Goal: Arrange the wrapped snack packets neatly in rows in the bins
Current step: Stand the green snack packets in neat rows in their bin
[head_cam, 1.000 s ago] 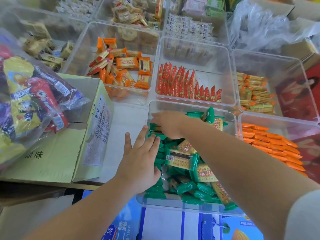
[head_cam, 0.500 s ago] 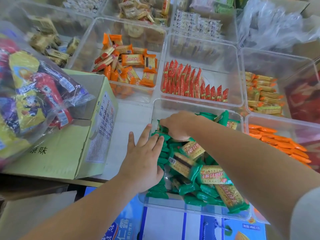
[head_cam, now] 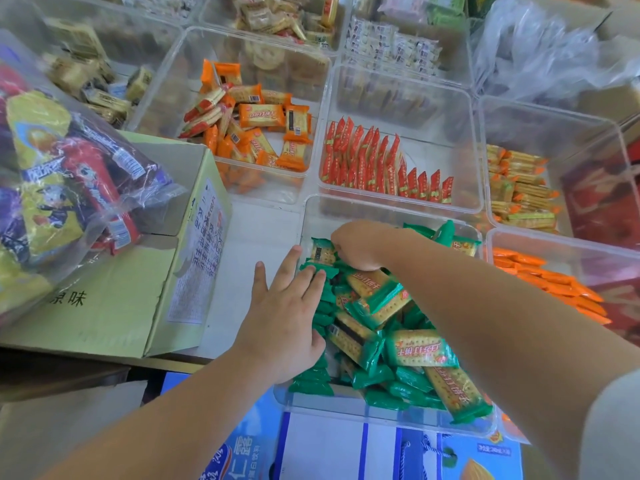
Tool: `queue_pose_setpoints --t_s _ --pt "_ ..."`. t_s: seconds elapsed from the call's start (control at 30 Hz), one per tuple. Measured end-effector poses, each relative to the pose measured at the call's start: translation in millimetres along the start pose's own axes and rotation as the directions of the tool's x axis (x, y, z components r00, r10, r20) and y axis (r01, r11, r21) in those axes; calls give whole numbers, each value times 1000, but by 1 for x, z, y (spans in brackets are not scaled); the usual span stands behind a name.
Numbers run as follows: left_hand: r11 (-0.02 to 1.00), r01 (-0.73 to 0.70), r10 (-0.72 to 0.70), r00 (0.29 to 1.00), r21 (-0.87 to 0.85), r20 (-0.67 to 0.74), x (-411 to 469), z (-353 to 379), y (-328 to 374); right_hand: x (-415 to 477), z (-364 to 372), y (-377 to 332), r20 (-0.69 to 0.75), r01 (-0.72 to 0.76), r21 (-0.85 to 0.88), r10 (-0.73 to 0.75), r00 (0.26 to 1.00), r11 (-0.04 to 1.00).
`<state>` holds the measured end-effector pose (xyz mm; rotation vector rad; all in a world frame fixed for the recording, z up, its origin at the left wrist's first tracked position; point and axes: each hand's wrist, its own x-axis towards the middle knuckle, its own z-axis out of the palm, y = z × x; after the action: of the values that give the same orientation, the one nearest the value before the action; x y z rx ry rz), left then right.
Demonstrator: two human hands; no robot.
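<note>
Done for red packets (head_cam: 381, 168); hardly begun with heaped green packets (head_cam: 398, 327). Pressing them with flat left hand (head_cam: 284, 317); pinching one in right hand (head_cam: 360, 247).

we see green packets (head_cam: 377, 358) with tan cracker faces and red lettering, lying in a clear bin (head_cam: 363, 216). the orange packets (head_cam: 259, 116) carry yellow lettering, and the red packets (head_cam: 381, 168) have yellow print. the plain orange sticks (head_cam: 550, 282) are brighter. the cardboard box (head_cam: 104, 306) is pale yellow-green with black print. the bag (head_cam: 69, 174) shows yellow, red and purple wrappers.
</note>
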<state>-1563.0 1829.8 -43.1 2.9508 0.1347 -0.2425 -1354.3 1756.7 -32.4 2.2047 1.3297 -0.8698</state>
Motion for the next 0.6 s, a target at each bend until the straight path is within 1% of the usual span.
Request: queue_pose_setpoints --t_s 0.03,0.1,0.3,0.43,0.5,0.6 --pt "1000 1 -1 1000 -1 -2 0 0 0 3 2 2 -36 -23 50 25 999 998" --pt "1000 1 -1 1000 -7 -9 1 0 -1 9 3 0 -43 -46 84 50 998 995" --pt "1000 -6 6 999 -16 -31 1 2 -1 29 3 -15 76 -86 26 84 994 996" --pt "1000 -12 12 1000 -11 -29 1 2 -1 29 6 -19 95 -100 -24 102 990 995" --pt "1000 -12 12 1000 -9 -26 1 1 -1 29 7 -18 84 -109 4 109 991 994" --pt "1000 -9 9 1000 -1 -20 0 0 0 27 8 -17 67 -117 120 109 992 986"
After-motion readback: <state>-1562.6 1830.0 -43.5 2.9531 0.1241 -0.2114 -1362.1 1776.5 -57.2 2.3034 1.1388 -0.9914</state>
